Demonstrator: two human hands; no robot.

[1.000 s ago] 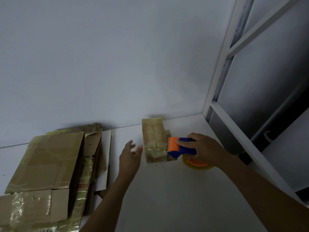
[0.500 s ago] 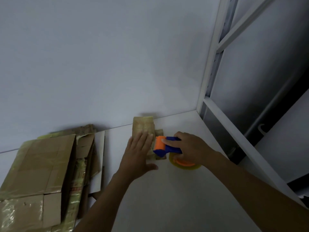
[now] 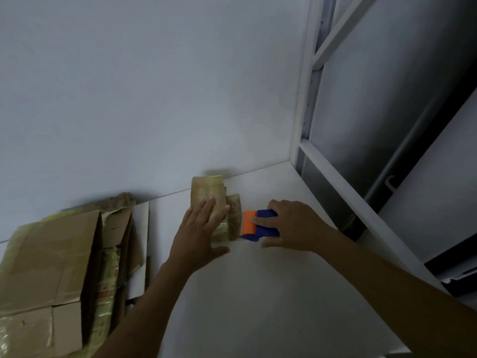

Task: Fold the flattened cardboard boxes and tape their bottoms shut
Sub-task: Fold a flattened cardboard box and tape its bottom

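A small tape-covered cardboard box (image 3: 206,188) stands on the white table (image 3: 258,293) near the back wall. My left hand (image 3: 198,233) lies flat on its near top, fingers straight, pressing it down. Right beside the box is a blue and orange tape dispenser (image 3: 258,226), its orange roller against the box's right side flap (image 3: 234,210). My right hand (image 3: 294,224) grips the dispenser's blue handle from above; the tape roll is hidden under that hand.
A pile of flattened and partly folded cardboard boxes (image 3: 51,267) lies at the left, with a white sheet (image 3: 140,249) leaning beside it. A white metal shelf frame (image 3: 335,182) borders the table on the right. The white wall (image 3: 154,86) closes the back.
My left hand came from the air onto the small box and now presses it. My right hand has brought the dispenser closer against the box's right side.
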